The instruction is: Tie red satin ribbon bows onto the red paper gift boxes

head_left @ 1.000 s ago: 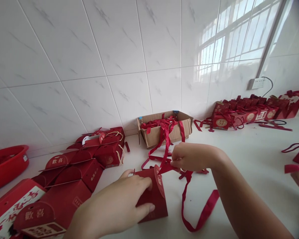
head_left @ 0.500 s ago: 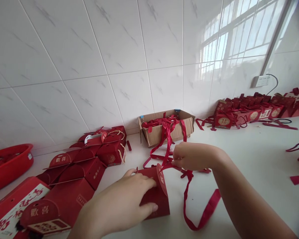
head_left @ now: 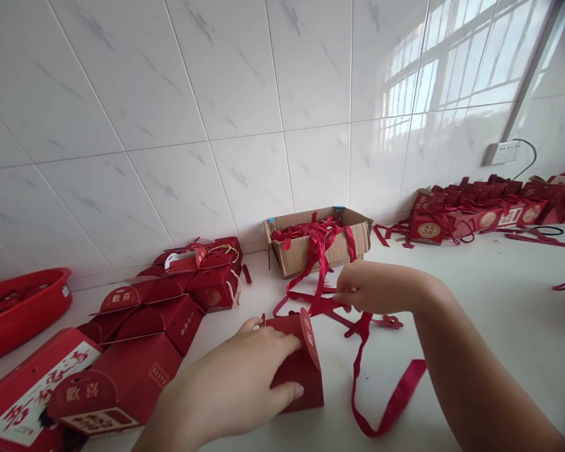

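A small dark red gift box [head_left: 302,367] stands on the white counter [head_left: 475,314] in front of me. My left hand [head_left: 238,386] wraps round its left side, fingers on top and thumb at the front. My right hand [head_left: 370,287] is closed in a pinch on a red ribbon [head_left: 386,402] just above and to the right of the box's round flap. The ribbon trails down from the pinch and loops over the counter to the right of the box.
A cardboard box [head_left: 317,242] full of red ribbons sits against the tiled wall. Folded red gift boxes [head_left: 169,307] pile up at left, beside a red basin [head_left: 21,307]. Finished ribbon-tied boxes [head_left: 475,213] line the wall at far right.
My right hand has lifted a little up and to the right, drawing the ribbon with it. The left hand keeps its hold on the box.
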Demonstrator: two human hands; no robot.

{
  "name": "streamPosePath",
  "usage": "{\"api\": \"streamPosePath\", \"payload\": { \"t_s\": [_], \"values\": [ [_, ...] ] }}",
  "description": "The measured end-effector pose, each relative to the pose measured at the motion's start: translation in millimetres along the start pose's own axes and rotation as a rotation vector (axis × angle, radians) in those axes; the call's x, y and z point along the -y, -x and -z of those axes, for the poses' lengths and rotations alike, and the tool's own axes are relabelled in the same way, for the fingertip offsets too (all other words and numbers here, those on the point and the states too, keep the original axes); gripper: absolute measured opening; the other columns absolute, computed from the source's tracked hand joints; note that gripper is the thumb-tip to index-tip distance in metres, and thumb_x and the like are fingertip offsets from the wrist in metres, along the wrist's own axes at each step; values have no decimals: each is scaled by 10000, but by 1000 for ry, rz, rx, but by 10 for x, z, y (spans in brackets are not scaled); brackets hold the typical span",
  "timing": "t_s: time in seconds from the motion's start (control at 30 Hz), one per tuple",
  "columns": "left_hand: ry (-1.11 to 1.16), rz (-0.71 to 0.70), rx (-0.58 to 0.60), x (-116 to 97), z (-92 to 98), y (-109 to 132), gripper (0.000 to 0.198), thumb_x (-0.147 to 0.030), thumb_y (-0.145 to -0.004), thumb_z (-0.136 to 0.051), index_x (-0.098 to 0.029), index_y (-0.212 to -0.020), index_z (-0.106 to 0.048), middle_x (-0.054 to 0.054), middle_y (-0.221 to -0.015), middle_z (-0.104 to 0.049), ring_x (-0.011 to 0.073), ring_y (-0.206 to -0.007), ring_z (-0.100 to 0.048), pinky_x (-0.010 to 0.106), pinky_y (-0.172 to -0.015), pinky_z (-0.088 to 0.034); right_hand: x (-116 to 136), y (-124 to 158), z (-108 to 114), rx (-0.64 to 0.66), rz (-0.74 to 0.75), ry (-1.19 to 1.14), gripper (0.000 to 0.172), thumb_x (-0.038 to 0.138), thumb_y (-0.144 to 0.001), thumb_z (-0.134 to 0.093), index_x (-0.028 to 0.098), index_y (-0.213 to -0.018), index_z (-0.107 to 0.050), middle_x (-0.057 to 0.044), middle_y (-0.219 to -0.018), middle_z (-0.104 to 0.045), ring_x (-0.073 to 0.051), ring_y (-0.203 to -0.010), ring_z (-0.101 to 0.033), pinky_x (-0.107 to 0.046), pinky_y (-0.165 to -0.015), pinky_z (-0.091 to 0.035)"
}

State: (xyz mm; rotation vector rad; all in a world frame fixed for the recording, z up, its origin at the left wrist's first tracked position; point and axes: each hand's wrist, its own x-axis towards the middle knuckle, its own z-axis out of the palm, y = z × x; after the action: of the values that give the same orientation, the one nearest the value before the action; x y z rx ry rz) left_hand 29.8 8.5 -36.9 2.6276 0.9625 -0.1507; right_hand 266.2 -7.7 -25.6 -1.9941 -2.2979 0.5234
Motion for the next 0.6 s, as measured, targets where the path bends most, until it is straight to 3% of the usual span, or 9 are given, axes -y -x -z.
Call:
{"api": "streamPosePath", "payload": {
  "t_s": [0.6],
  "values": [
    [-33, 9, -3, -36, -5, -4, 202, -349, -782, -553, -279, -950, -641, 20, -1018, -673, 268, -1109, -522, 356, -903, -423, 46, -26, -18, 43, 57, -32, 289, 264, -810, -433, 182, -538, -380, 33, -492, -366, -80, -411, -277, -254, -398, -215]
  ]
}}
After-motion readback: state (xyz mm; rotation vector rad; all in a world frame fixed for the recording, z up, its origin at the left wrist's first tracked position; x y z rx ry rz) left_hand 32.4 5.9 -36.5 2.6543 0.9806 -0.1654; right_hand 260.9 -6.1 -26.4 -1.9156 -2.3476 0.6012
